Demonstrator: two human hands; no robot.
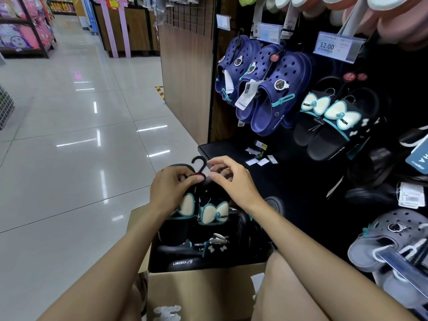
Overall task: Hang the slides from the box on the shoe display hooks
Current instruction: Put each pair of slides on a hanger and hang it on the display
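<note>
Both hands are over the open cardboard box at near centre. Left hand pinches the top of a black slide pair with cream bows, thumb and fingers curled at the base of the black hanger hook. Right hand sits just right of the hook, fingers loosely bent and spread; cannot tell if it touches the pair. More black slides lie in the box below. A matching bow pair hangs on the dark display rack at far right, beside navy clogs, under a 12.00 price tag.
</note>
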